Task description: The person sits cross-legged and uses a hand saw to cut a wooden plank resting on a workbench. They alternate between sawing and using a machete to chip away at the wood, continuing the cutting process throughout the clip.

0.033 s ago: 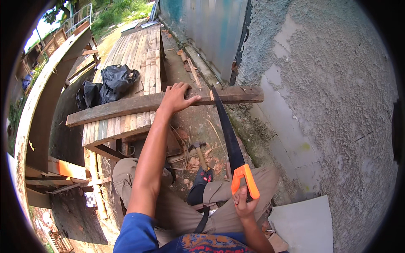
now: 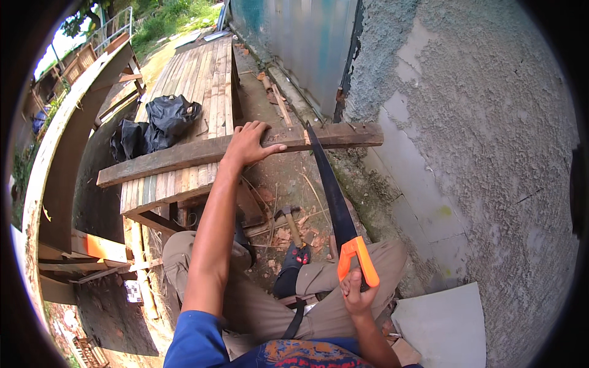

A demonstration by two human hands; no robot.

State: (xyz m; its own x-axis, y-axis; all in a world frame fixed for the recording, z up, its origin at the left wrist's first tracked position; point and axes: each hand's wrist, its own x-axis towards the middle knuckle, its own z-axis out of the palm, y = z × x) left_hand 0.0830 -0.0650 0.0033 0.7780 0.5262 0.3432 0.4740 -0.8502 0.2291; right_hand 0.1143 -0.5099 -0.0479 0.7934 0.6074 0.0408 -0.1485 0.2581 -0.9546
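Note:
A dark, weathered wooden beam (image 2: 184,154) lies across the near part of a slatted bench and juts out to the right toward the wall. My left hand (image 2: 247,146) grips it from above, fingers over the far edge and thumb stretched along the near side. Right of that hand, a handsaw (image 2: 331,190) crosses the beam near its far tip, beside a pale, freshly cut spot. My right hand (image 2: 359,295) is closed round the saw's orange handle, above my right leg. Nails stick up from the beam's right end.
The slatted bench (image 2: 211,73) bears a crumpled black plastic bag (image 2: 169,122). A hammer (image 2: 292,226) lies among wood scraps on the ground by my foot. At right rises a rough grey wall (image 2: 491,122); a pale flat panel (image 2: 442,325) rests below it.
My left hand sits slightly further left on the beam. The saw and my right hand have barely moved.

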